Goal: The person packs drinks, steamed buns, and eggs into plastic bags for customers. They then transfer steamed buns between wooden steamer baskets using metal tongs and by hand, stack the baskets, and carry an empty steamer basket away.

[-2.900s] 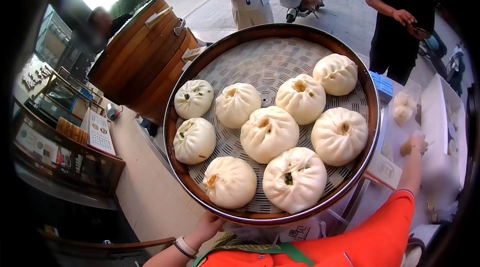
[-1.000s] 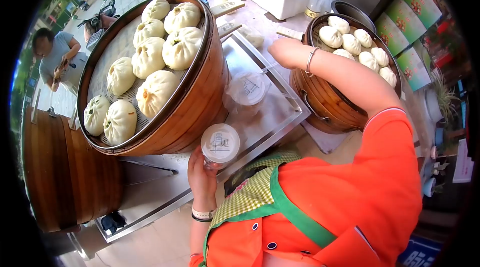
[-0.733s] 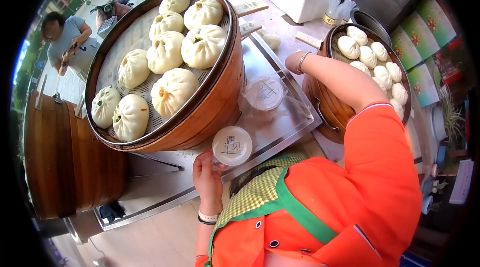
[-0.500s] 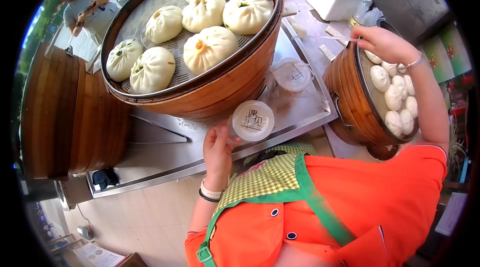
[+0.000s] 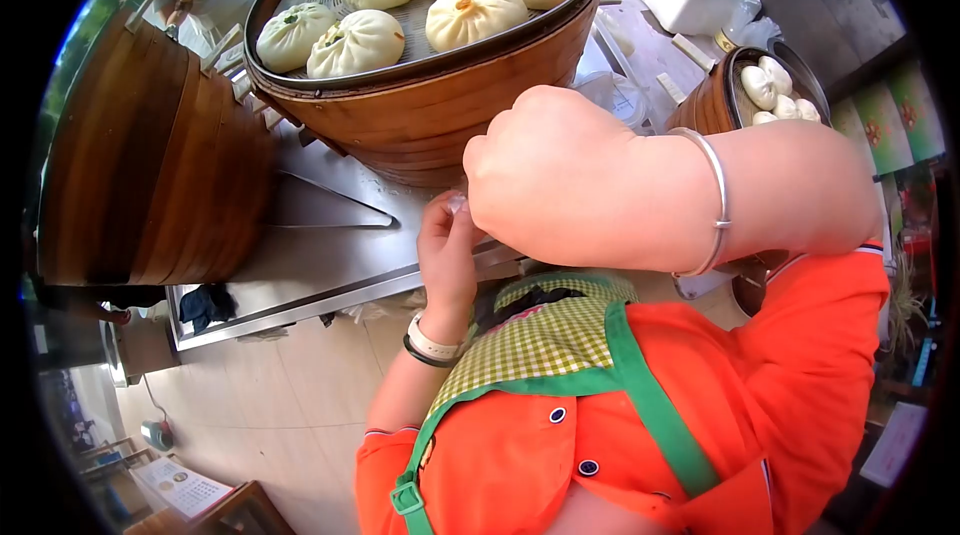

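Silver metal makes up the flat table top (image 5: 335, 260) in front of you, and a big round brown wooden steamer (image 5: 440, 120) sits on it. Fat white buns (image 5: 357, 45) with pinched tops lie inside, and one near the right rim looks blurry. Your left hand (image 5: 447, 255) is just below the front of this steamer, with the thumb and fingertips pinched close together on a thin bit of clear shiny plastic (image 5: 457, 203). Your right hand (image 5: 560, 185) is beside it, big and close to the camera, covering part of the steamer's lower right side. You show the back of that hand, and its fingertips are out of sight, so I cannot tell how far the fingers are curled or what they hold. Behind it, partly covered, is a clear round plastic cup (image 5: 615, 103) with dark marks on its pale top. Past your right arm stands a smaller round brown wooden steamer (image 5: 700, 107) with smooth white buns (image 5: 760, 87) in it. On the left is a tall brown wooden steamer stack (image 5: 150, 165).
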Motion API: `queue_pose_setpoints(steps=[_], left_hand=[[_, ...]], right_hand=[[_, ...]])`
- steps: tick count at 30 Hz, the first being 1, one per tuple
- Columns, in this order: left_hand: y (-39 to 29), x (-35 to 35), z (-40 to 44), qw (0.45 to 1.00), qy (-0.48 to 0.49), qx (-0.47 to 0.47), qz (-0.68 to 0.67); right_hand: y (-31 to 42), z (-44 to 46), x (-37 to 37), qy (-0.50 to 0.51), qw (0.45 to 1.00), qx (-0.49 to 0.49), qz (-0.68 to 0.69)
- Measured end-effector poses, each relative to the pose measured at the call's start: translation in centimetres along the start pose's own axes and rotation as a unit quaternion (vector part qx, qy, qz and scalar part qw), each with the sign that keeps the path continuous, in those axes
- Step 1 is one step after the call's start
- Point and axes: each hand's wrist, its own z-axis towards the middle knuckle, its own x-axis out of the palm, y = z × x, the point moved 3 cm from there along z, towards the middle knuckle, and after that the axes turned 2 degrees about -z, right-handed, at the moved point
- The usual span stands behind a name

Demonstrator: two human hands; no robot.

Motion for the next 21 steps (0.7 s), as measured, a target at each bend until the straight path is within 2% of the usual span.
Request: queue_pose_setpoints(steps=[1, 3, 4, 6, 7, 9, 11, 12, 13, 14, 15, 16, 17, 18, 19, 20, 21], left_hand=[[0.1, -0.7, 0.1, 1.0, -0.003, 0.002, 0.0], [1.4, -2.0, 0.4, 0.996, 0.016, -0.08, -0.032], [1.3, -1.8, 0.4, 0.996, 0.01, -0.077, -0.035], [0.4, -1.8, 0.3, 0.999, -0.037, 0.003, -0.009], [0.4, -2.3, 0.3, 0.999, -0.029, 0.023, -0.008], [-0.6, -1.8, 0.0, 0.999, -0.03, 0.035, -0.002], [-0.6, -2.1, 0.2, 0.999, -0.027, 0.047, 0.0], [0.5, -3.2, 0.6, 0.998, -0.034, -0.003, -0.048], [1.3, -3.8, 0.9, 0.993, -0.04, -0.051, -0.097], [0.9, -3.6, 0.9, 0.993, -0.034, -0.053, -0.1], [0.2, -3.3, 0.7, 0.996, -0.011, -0.031, -0.079], [-0.3, -3.1, 0.6, 0.998, 0.011, -0.011, -0.059], [-0.4, -3.2, 0.8, 0.998, 0.023, -0.04, -0.029], [0.0, -3.4, 1.1, 0.996, 0.018, -0.023, -0.079], [-0.1, -3.0, 1.4, 0.994, 0.031, -0.029, -0.105], [-0.2, -2.7, 1.5, 0.99, 0.045, -0.037, -0.125], [-0.2, -2.7, 1.8, 0.99, 0.05, -0.041, -0.123]], right_hand=[[0.1, -0.1, -0.4, -0.001, 1.0, -0.003, -0.001], [0.0, -0.7, -1.0, -0.012, 0.999, -0.005, -0.03], [0.2, -0.1, -0.7, -0.012, 0.999, -0.012, -0.033], [1.0, 2.0, 0.9, 0.088, 0.995, -0.041, -0.032], [1.6, 3.3, 0.9, 0.111, 0.991, -0.048, -0.064], [2.9, 6.2, 2.4, 0.195, 0.971, -0.069, -0.121], [3.4, 8.5, 6.2, 0.228, 0.963, -0.064, -0.127], [3.2, 9.0, 8.6, 0.21, 0.972, -0.014, -0.102], [2.8, 8.5, 9.4, 0.119, 0.985, -0.051, -0.117], [2.4, 7.0, 8.9, 0.028, 0.987, -0.088, -0.132], [2.1, 5.2, 8.1, -0.117, 0.985, -0.106, -0.072], [2.1, 2.8, 6.2, -0.258, 0.958, -0.122, -0.009], [1.6, 0.3, 5.4, -0.351, 0.931, -0.066, 0.076], [1.0, -2.4, 5.2, -0.439, 0.885, -0.011, 0.157], [-0.1, -4.8, 8.8, -0.408, 0.798, 0.18, 0.405], [-0.2, -6.1, 14.2, -0.338, 0.621, 0.354, 0.612], [0.4, -5.7, 17.2, -0.277, 0.481, 0.441, 0.706]])
